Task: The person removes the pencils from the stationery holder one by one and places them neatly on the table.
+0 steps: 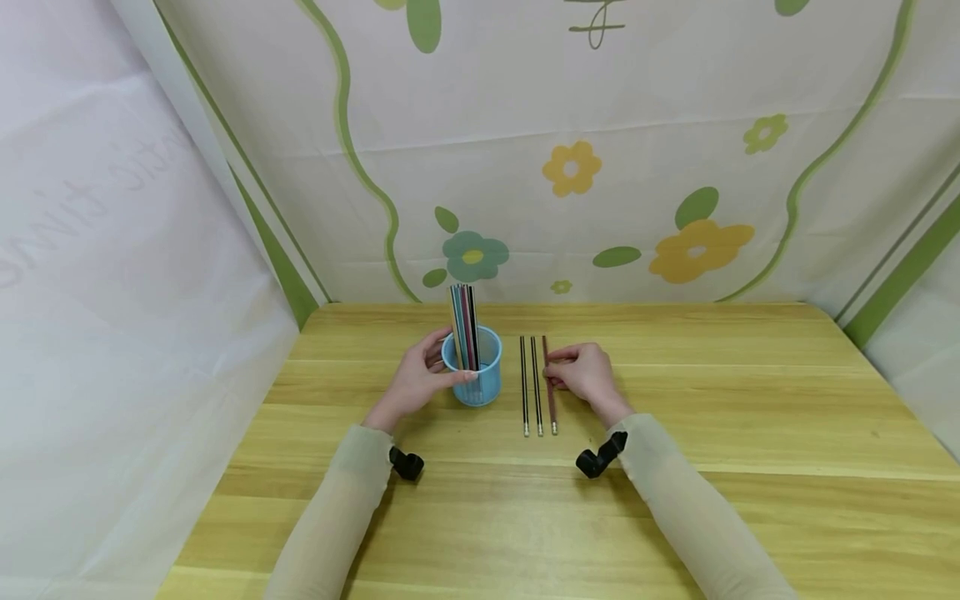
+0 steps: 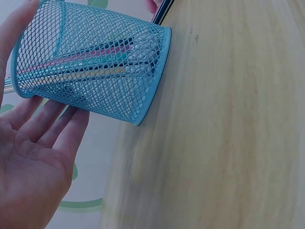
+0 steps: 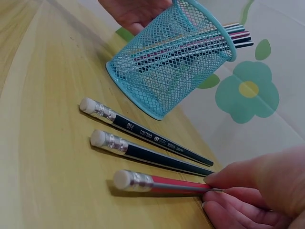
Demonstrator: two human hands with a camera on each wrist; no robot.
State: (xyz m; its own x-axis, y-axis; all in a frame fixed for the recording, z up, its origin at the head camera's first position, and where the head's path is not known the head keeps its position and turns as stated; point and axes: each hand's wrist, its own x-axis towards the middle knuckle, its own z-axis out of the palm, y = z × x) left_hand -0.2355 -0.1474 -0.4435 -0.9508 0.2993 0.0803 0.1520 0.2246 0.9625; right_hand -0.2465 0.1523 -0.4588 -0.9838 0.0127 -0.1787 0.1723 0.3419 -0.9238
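A light blue mesh pencil cup [image 1: 487,385] stands upright on the table, holding several pencils [image 1: 465,325] in different colours. My left hand [image 1: 416,377] holds the cup from its left side, thumb at the front rim and fingers round the back. In the left wrist view those fingers [image 2: 57,125] touch the mesh wall. To the right of the cup, my right hand [image 1: 587,372] pinches a red-and-black striped pencil [image 3: 174,186] between thumb and fingers. Its white eraser end points toward me. Two black pencils [image 1: 524,387] [image 3: 162,158] lie side by side between it and the cup.
The wood-grain table [image 1: 750,400] stretches out to both sides and toward me. A white cloth with printed flowers [image 1: 572,169] hangs along the back edge, and more cloth [image 1: 150,333] hangs at the left. Black wrist cameras [image 1: 600,455] sit at both cuffs.
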